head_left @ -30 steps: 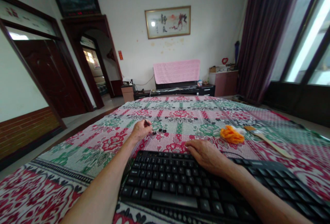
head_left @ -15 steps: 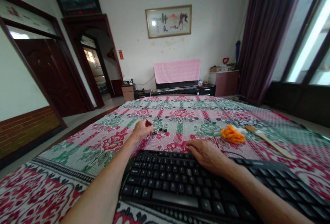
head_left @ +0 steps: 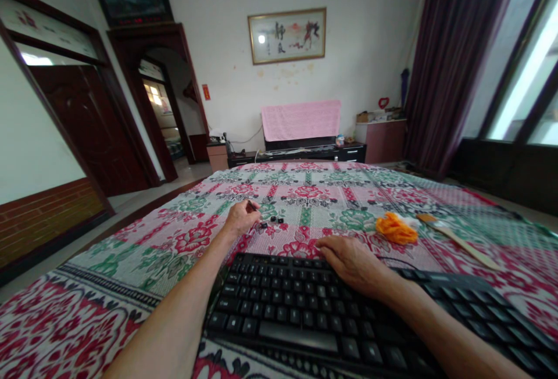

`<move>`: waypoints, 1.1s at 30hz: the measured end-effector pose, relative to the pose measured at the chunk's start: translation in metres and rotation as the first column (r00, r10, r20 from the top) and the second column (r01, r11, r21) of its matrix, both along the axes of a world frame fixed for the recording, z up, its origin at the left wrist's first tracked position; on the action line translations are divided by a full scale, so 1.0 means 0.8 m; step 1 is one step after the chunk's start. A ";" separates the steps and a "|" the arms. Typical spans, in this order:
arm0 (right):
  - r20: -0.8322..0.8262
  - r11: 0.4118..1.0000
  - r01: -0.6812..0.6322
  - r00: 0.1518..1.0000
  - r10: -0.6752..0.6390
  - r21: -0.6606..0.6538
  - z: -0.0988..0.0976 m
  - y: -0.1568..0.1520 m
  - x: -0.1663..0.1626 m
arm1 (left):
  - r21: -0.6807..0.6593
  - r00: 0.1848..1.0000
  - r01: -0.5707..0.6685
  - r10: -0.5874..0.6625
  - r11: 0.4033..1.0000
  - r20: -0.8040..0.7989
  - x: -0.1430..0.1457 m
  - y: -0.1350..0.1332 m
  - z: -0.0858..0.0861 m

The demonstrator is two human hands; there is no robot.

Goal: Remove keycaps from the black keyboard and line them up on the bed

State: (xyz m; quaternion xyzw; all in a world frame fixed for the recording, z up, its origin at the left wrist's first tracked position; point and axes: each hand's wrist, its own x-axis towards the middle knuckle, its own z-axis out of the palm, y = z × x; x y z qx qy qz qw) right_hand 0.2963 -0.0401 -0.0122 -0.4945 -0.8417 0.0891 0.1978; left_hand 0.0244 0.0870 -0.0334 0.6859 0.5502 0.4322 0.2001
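Observation:
Beyond the far left part of a black keyboard [head_left: 288, 309], my left hand [head_left: 242, 217] is closed in a pinch on a thin dark piece [head_left: 251, 205], too small to make out. Right beside its fingertips, three small black keycaps [head_left: 274, 220] lie on the patterned cloth. My right hand [head_left: 351, 260] is bent over the keyboard's back edge and holds it, fingers together and pointing left; their undersides are hidden. My right forearm crosses above the keys and hides part of them.
The flowered cloth [head_left: 174, 263] covers the table. To the right lie a bundle of orange strands [head_left: 396, 228] and a flat brush [head_left: 464, 246] with a pale handle. The keyboard's cable [head_left: 399, 260] runs behind it. A pink towel [head_left: 300, 120] hangs near the far wall.
The view has shifted very slightly. My left hand has moved a touch off the nearest keycap, which shows more plainly now. My right hand stays on the keyboard.

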 end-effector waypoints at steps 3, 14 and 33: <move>0.002 1.000 0.004 1.000 -0.004 0.004 0.001 0.000 -0.001 | -0.005 0.999 0.032 -0.032 0.999 0.004 0.000 0.000 0.001; 0.007 0.999 0.020 1.000 -0.020 -0.030 0.004 -0.003 -0.002 | -0.126 0.968 0.231 -0.214 0.965 0.133 0.020 -0.027 0.020; 0.005 1.000 0.004 1.000 -0.004 -0.012 0.003 -0.001 -0.002 | -0.125 0.989 0.118 -0.105 0.985 0.103 0.013 -0.017 0.005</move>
